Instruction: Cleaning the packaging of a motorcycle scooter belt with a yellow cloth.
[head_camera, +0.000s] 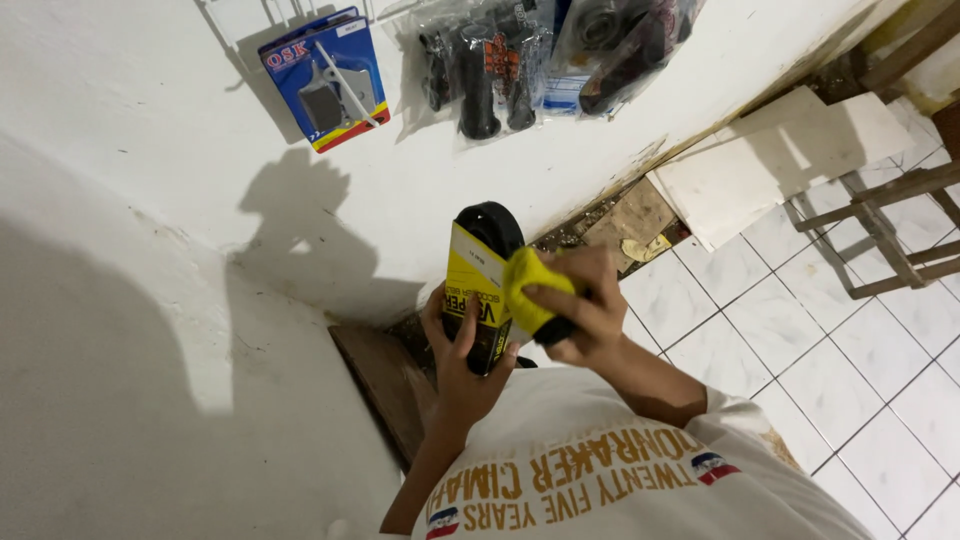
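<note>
Wiping a packaged belt held at mid-frame, against a white wall.

The white wall (130, 330) fills the left and top, hung at upper middle with bagged black parts (490, 70) and a blue card pack (325, 75); the tiled floor (860, 350) lies right; at centre the left hand (462, 355) clasps the yellow-sleeved black belt (482, 275); the right hand (580, 310) presses a yellow cloth (530, 285) on it; seemingly mid-wipe, the next stroke needs a steady hold.

We wear a white short-sleeved T-shirt (640, 470) with gold block lettering across the chest and small red, white and blue emblems beside it; our forearms are bare, with no watch or rings.
</note>
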